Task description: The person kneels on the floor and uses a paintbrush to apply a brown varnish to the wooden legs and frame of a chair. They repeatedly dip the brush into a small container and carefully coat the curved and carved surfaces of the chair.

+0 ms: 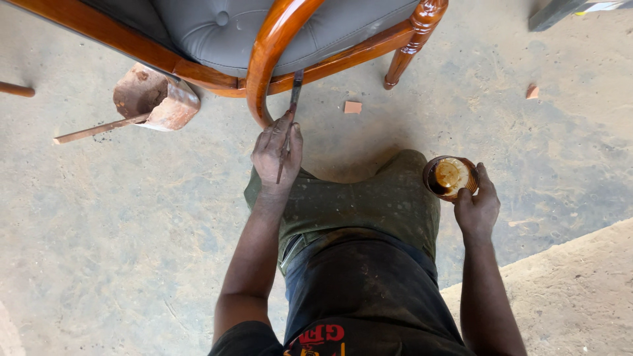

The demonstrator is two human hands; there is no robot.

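- The left hand (277,155) is closed around a thin brush (290,112). The brush points up, and its tip touches the curved wooden arm (270,46) of a chair.
- The right hand (478,207) grips a small round cup (450,177). The cup has brown, shiny liquid in it. The hand holds it out to the right of the person's knee (389,191), well apart from the brush.
- The chair has a grey padded seat (224,29) with a button in it and a shiny brown wooden frame. One turned leg (412,43) stands on the floor.
- An old rusty can (155,99) lies tipped on its side on the dusty floor (99,217), left of the chair arm. A stick (99,128) pokes out of it.
- A small block (353,107) lies on the floor near the chair.
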